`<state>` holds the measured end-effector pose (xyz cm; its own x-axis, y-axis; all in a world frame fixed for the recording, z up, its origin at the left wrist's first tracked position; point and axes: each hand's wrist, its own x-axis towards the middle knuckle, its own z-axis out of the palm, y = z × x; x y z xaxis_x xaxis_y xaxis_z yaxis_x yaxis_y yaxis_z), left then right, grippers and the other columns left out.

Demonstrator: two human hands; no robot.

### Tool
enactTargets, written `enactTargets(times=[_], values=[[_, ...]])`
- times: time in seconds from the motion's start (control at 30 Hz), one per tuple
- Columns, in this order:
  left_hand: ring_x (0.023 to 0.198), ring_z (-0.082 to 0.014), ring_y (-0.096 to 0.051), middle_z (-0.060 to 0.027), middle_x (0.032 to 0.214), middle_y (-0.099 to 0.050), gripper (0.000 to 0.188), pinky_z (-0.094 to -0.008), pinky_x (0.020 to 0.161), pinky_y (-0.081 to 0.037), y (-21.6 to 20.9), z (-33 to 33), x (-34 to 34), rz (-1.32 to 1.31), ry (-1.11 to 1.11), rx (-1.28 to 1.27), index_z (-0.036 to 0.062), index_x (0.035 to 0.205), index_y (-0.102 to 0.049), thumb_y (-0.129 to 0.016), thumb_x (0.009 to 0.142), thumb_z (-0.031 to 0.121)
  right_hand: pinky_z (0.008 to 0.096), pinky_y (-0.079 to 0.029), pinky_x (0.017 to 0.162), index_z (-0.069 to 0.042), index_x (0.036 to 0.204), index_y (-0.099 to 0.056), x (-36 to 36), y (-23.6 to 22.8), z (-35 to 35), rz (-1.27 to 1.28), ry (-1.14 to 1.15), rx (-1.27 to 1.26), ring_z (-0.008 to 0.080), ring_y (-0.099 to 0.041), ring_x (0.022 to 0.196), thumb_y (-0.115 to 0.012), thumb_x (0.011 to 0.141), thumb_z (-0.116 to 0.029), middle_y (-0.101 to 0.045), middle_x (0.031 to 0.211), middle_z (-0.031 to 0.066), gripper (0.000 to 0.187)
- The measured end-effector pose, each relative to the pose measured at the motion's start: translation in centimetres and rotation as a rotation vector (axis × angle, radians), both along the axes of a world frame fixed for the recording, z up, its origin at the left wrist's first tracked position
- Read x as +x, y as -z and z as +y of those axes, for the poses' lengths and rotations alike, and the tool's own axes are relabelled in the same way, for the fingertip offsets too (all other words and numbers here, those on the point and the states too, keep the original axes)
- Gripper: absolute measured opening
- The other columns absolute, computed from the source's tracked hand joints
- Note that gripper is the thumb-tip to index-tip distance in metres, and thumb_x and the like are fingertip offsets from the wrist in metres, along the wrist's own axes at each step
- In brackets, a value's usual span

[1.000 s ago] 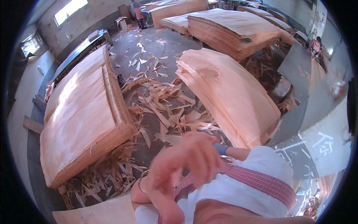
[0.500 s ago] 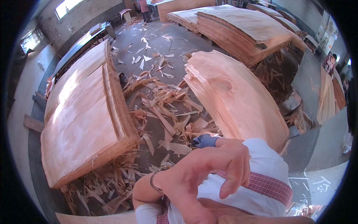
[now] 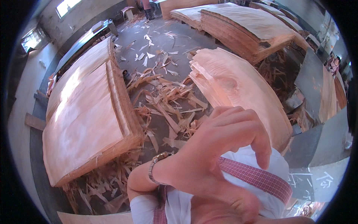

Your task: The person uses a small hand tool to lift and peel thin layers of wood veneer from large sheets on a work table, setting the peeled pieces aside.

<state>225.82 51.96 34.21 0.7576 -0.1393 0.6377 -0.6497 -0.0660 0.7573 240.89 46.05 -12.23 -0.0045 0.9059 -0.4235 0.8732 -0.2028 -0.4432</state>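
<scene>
Very close to the camera, my left hand (image 3: pixel 216 153) is raised in front of my chest. It is bare, its fingers curve, and a gap separates them from the thumb; nothing shows in its grip. A metal-band wristwatch (image 3: pixel 152 170) circles that wrist. Behind the fingers lies a stack of thin wood veneer sheets (image 3: pixel 242 82), its edges layered and fanned at the far left corner. My right hand cannot be seen, with the left hand covering the area beside the white right sleeve. A red checked strap (image 3: pixel 257 179) crosses my white shirt.
A larger veneer stack (image 3: pixel 82 123) stands on the left. Torn veneer strips (image 3: pixel 167 97) litter the grey floor between the stacks. More veneer piles (image 3: pixel 246 26) stand at the back right. One person (image 3: pixel 146 8) is far back, another (image 3: pixel 333 65) at the right edge.
My left hand has moved up and right, its fingers now covering part of the near veneer stack. The blue-grey gloved right hand seen behind it before is now hidden.
</scene>
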Motion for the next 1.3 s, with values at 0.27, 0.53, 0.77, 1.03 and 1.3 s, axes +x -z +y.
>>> enactTargets(times=[0.27, 0.53, 0.77, 1.03, 1.3], values=[[0.093, -0.0272, -0.065, -0.0091, 0.090, -0.069, 0.068, -0.0442, 0.100, -0.035, 0.6, 2.9, -1.3, -0.114, -0.005, -0.020, 0.0118, 0.078, -0.068, -0.069, 0.060, 0.078, 0.0475, -0.050, 0.077, -0.012, 0.101, -0.065, -0.8, 0.3, 1.1, -0.026, -0.037, -0.015, 0.0356, -0.066, 0.088, -0.052, 0.091, -0.040, -0.068, 0.095, 0.0187, 0.032], [0.089, -0.0273, -0.060, -0.0102, 0.089, -0.065, 0.039, -0.0399, 0.081, -0.044, 9.4, 9.0, -7.0, 0.343, -0.390, 0.015, 0.0052, 0.085, -0.065, -0.070, 0.078, 0.043, 0.0477, -0.051, 0.077, -0.012, 0.107, -0.065, -0.4, 0.8, 4.4, 0.191, -0.088, 0.131, 0.0368, -0.066, 0.087, -0.054, 0.090, -0.038, -0.069, 0.097, 0.0192, 0.033], [0.097, -0.0331, -0.058, -0.0118, 0.094, -0.060, 0.010, -0.0452, 0.082, -0.045, 35.3, 7.1, -20.2, 1.199, -1.516, 0.423, 0.0094, 0.088, -0.061, -0.053, 0.084, 0.011, 0.0454, -0.051, 0.084, -0.010, 0.109, -0.065, 0.1, 6.4, 5.7, 0.032, -0.166, 0.038, 0.0354, -0.064, 0.098, -0.058, 0.089, -0.040, -0.068, 0.104, 0.0194, 0.037], [0.121, -0.0321, -0.049, -0.0155, 0.131, -0.054, 0.053, -0.0508, 0.102, -0.036, 50.6, -11.5, -41.6, 2.022, -2.317, 0.360, 0.0094, 0.134, -0.047, -0.057, 0.084, 0.020, 0.0464, -0.051, 0.079, -0.010, 0.106, -0.066, -4.2, 10.2, 10.4, 0.110, -0.505, 0.042, 0.0379, -0.065, 0.091, -0.056, 0.092, -0.041, -0.069, 0.096, 0.0163, 0.035], [0.113, -0.0304, -0.055, -0.0169, 0.126, -0.057, 0.064, -0.0480, 0.094, -0.036, 42.3, -8.9, -43.2, 2.207, -2.277, -0.358, 0.0105, 0.144, -0.038, -0.058, 0.089, 0.035, 0.0482, -0.050, 0.074, -0.010, 0.101, -0.065, -13.0, 8.8, 20.2, -0.007, -0.622, -0.024, 0.0396, -0.064, 0.087, -0.056, 0.090, -0.032, -0.067, 0.098, 0.0183, 0.026]])
